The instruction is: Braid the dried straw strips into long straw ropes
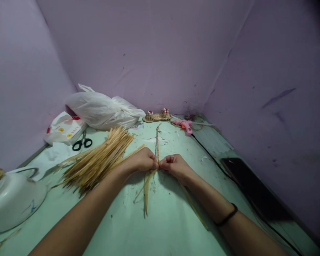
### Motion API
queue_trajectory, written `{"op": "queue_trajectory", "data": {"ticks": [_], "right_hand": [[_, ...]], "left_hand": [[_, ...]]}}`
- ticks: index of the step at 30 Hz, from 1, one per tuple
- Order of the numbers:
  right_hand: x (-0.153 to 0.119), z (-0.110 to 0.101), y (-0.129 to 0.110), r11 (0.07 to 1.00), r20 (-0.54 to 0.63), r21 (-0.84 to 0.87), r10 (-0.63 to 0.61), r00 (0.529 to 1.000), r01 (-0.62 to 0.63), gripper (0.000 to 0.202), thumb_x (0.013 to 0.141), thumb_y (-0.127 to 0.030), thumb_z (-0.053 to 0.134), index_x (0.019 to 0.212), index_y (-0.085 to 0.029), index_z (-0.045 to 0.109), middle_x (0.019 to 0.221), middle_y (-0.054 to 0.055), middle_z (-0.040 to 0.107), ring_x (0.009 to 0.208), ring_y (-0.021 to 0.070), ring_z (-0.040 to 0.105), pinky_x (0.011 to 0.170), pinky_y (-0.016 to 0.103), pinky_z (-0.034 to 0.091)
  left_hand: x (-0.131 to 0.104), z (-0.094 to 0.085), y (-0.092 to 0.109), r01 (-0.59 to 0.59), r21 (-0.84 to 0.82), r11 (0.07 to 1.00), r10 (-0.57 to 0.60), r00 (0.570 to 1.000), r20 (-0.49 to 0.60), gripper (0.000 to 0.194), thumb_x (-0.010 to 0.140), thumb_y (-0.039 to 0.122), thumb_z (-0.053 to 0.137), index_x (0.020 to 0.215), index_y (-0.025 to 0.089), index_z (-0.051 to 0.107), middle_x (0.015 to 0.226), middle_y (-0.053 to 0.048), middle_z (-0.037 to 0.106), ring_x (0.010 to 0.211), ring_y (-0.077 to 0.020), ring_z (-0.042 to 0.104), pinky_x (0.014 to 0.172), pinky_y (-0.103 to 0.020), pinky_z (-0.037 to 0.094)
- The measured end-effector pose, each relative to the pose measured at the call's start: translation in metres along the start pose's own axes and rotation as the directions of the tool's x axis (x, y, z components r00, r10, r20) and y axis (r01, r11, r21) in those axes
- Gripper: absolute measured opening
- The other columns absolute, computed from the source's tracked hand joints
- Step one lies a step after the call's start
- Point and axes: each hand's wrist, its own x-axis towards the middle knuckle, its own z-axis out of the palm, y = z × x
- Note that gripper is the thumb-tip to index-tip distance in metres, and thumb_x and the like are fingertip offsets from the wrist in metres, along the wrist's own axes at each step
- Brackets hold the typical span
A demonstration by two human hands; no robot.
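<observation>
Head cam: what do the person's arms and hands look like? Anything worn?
Both forearms are bare, with no sleeves in view. The left hand and right hand wear no gloves, and no rings can be made out. The only thing worn is a thin black band round the right wrist. No watch or markings show.

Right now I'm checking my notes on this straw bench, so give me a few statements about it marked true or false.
1. Both hands pinch the braided straw cord where it meets the loose strands. True: left hand, right hand.
2. The scissors lie right of the hands. False: they lie to the left, by the straw bundle.
3. The glue gun is pink. True.
4. A black band sits on the left wrist. False: it is on the right wrist.
5. The white kettle stands at the far wall. False: near left.
</observation>
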Motion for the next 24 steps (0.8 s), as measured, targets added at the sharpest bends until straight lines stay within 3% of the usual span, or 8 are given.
{"op": "queue_trajectory", "data": {"ticks": [6,8,10,12,14,18,20,24], "right_hand": [[-0.003,0.003,-0.002,0.997,-0.009,0.073,0.007,1.0,-0.006,0.008,0.055,-0.02,0.056,0.051,-0.013,0.054,0.039,-0.005,0.045,0.036,0.0033,0.027,0.038,0.02,0.017],[-0.005,0.002,-0.004,0.996,-0.005,0.082,0.022,1.0,-0.021,0.008,0.055,-0.021,0.057,0.052,-0.013,0.055,0.039,-0.005,0.044,0.035,0.0028,0.025,0.038,0.02,0.015],[-0.006,0.001,-0.005,0.995,0.004,0.093,0.032,0.999,-0.032,0.009,0.055,-0.022,0.058,0.053,-0.013,0.055,0.039,-0.005,0.044,0.034,0.0027,0.024,0.037,0.02,0.014],[-0.006,0.0,-0.007,0.993,0.013,0.108,0.042,0.999,-0.043,0.01,0.054,-0.022,0.059,0.054,-0.013,0.056,0.039,-0.005,0.045,0.034,0.0026,0.024,0.037,0.021,0.013],[-0.007,-0.001,-0.007,0.991,0.019,0.12,0.055,0.998,-0.057,0.01,0.054,-0.022,0.059,0.054,-0.013,0.056,0.039,-0.005,0.045,0.033,0.0026,0.024,0.037,0.021,0.012],[-0.007,-0.002,-0.007,0.989,0.023,0.123,0.081,0.996,-0.083,0.01,0.054,-0.022,0.059,0.053,-0.013,0.054,0.038,-0.006,0.042,0.032,0.0023,0.023,0.037,0.021,0.009],[-0.007,-0.002,-0.006,0.989,0.03,0.127,0.075,0.997,-0.078,0.01,0.054,-0.022,0.059,0.054,-0.013,0.055,0.039,-0.005,0.043,0.032,0.0022,0.023,0.037,0.021,0.009],[-0.008,-0.002,-0.006,0.99,0.046,0.125,0.055,0.997,-0.06,0.01,0.054,-0.022,0.058,0.055,-0.013,0.056,0.041,-0.005,0.044,0.033,0.0022,0.023,0.037,0.021,0.01]], "left_hand": [[-0.006,-0.012,-0.004,0.054,0.03,0.998,-0.056,0.995,0.083,0.013,0.055,0.021,0.053,0.055,0.011,0.061,0.043,0.0,0.052,0.034,-0.0048,0.029,0.035,-0.018,0.021],[-0.01,-0.021,-0.004,0.064,0.024,0.998,-0.067,0.986,0.153,0.016,0.056,0.025,0.055,0.059,0.011,0.062,0.046,-0.001,0.055,0.034,-0.0049,0.029,0.035,-0.018,0.021],[-0.014,-0.035,-0.003,0.058,0.055,0.997,-0.066,0.987,0.149,0.019,0.057,0.028,0.056,0.063,0.011,0.064,0.05,-0.001,0.057,0.035,-0.0053,0.032,0.036,-0.018,0.023],[-0.019,-0.053,-0.004,0.043,0.127,0.991,-0.047,0.998,0.031,0.02,0.056,0.029,0.057,0.063,0.012,0.065,0.051,-0.001,0.058,0.037,-0.0058,0.035,0.038,-0.018,0.026],[-0.026,-0.071,-0.004,0.044,0.215,0.976,-0.009,0.987,-0.161,0.019,0.055,0.029,0.058,0.059,0.012,0.064,0.049,0.0,0.056,0.04,-0.0063,0.037,0.042,-0.018,0.028],[-0.037,-0.092,-0.004,0.098,0.268,0.959,0.036,0.89,-0.455,0.017,0.054,0.026,0.057,0.061,0.012,0.063,0.05,0.001,0.054,0.046,-0.0085,0.042,0.048,-0.019,0.032],[-0.036,-0.09,-0.004,0.11,0.314,0.943,0.062,0.869,-0.491,0.014,0.054,0.023,0.055,0.06,0.012,0.062,0.05,0.002,0.053,0.048,-0.0094,0.043,0.049,-0.019,0.032],[-0.022,-0.066,-0.009,0.152,0.467,0.871,0.1,0.877,-0.471,0.013,0.054,0.017,0.052,0.058,0.013,0.063,0.052,-0.001,0.056,0.052,-0.0123,0.048,0.05,-0.02,0.032]]}}
